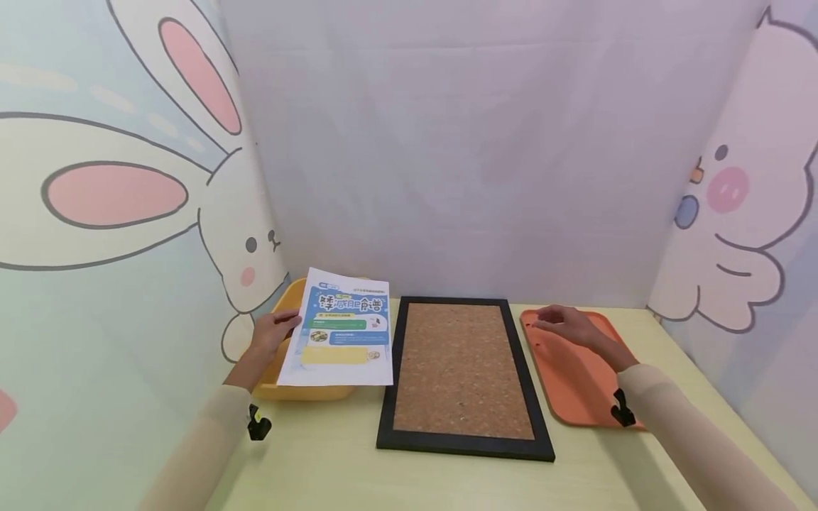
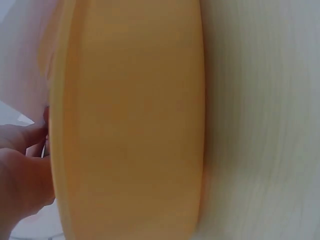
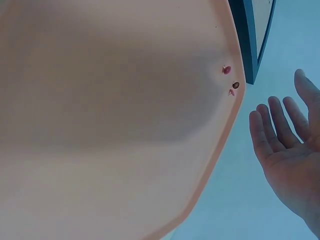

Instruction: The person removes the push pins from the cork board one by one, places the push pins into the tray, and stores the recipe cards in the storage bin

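Observation:
At the left, my left hand (image 1: 275,332) pinches the left edge of a printed paper sheet (image 1: 348,323) with a blue, green and yellow design. The sheet is held over a yellow plastic basin (image 1: 305,392) and hides much of it. In the left wrist view the basin's wall (image 2: 135,120) fills the middle, with thumb and fingers (image 2: 35,132) beyond its rim. My right hand (image 1: 565,325) hovers over the far part of an orange tray (image 1: 578,383), holding nothing, its fingers relaxed. Small reddish pins (image 3: 226,70) lie near the tray's edge in the right wrist view.
Between basin and tray lies a cork board (image 1: 463,369) in a black frame (image 1: 466,443) on the pale yellow table (image 1: 383,490). A white cloth (image 1: 460,156) hangs behind, and printed cartoon panels stand at both sides.

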A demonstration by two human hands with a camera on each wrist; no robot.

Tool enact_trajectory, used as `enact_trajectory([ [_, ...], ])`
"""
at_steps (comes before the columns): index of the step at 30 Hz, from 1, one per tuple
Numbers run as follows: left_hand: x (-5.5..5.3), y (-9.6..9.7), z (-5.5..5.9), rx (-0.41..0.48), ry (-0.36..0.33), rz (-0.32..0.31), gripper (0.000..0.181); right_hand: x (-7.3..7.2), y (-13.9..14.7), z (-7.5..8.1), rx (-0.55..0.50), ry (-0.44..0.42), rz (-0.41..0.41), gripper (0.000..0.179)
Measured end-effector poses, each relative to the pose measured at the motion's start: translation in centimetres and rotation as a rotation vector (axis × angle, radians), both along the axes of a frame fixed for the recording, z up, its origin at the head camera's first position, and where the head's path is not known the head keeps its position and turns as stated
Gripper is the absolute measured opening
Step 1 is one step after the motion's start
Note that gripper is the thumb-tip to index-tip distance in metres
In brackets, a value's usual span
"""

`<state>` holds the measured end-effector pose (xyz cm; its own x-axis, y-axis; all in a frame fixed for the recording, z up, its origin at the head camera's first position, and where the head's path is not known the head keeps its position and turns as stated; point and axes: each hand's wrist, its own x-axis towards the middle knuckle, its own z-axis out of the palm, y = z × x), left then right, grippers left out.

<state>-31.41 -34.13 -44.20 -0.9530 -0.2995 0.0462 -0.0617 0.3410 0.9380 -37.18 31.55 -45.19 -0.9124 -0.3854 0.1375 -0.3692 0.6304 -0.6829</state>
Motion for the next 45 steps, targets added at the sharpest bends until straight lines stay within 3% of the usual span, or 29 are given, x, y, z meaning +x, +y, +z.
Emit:
enact_trajectory([
  [7,0.0,-2.9,-0.1,-0.081,-0.032,0.015,0.046,0.1,0.5,0.0,0.034,0.024,-0.028,0.053],
  [16,-0.1,-5.1,0.3,-0.167,-0.038,0.049,0.044,0.1,0.4,0.3,0.040,0.011,-0.036,0.052],
  [29,-2.3,-3.4,0.4,-0.334,0.017,0.074,0.035,0.3,1.7,0.4,0.050,-0.003,-0.025,0.057],
  [34,-2.3,-2.6,0.4,-0.401,0.057,0.038,0.039,0.3,1.8,0.1,0.068,-0.005,-0.029,0.058],
  [39,-1.9,-2.4,0.4,-0.396,0.007,-0.034,0.050,0.4,2.0,0.0,0.075,-0.002,-0.033,0.057],
  [45,-1.3,-3.0,0.2,-0.376,-0.045,-0.141,0.080,0.5,2.0,0.1,0.080,0.003,-0.044,0.059],
])
